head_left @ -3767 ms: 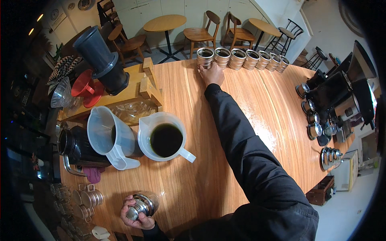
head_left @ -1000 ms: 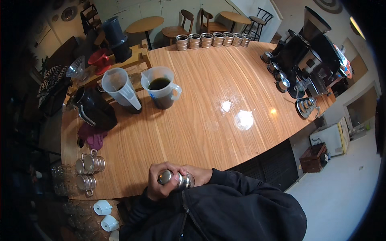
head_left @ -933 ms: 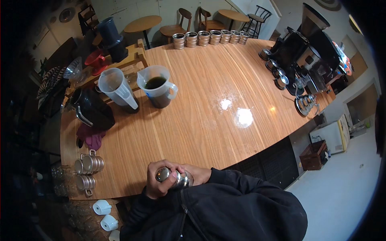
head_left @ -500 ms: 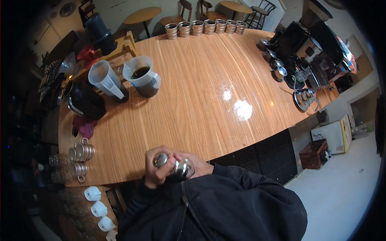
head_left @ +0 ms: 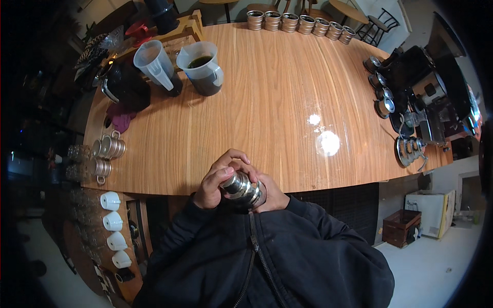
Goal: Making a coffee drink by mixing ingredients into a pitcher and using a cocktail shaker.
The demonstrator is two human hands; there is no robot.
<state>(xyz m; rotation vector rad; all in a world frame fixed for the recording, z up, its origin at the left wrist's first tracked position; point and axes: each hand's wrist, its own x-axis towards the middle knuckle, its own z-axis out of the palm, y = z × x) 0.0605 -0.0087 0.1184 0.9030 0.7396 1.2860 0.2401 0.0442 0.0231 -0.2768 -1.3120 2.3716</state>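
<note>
Silver shaker (head_left: pixel 240 190) sits tilted before the person's chest, at the counter's (head_left: pixel 267 113) near edge. Left hand (head_left: pixel 212 184) curls loosely over its upper part, thumb touching; right hand (head_left: pixel 273 194) wraps its lower body. Beyond, I note two translucent jugs (head_left: pixel 204 81); farther, seven ribbed metal cups (head_left: pixel 290 24).

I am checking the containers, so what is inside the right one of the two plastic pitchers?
The right pitcher holds dark liquid, visible through its open top and translucent wall. The bottom inside is hidden beneath the liquid.
</note>
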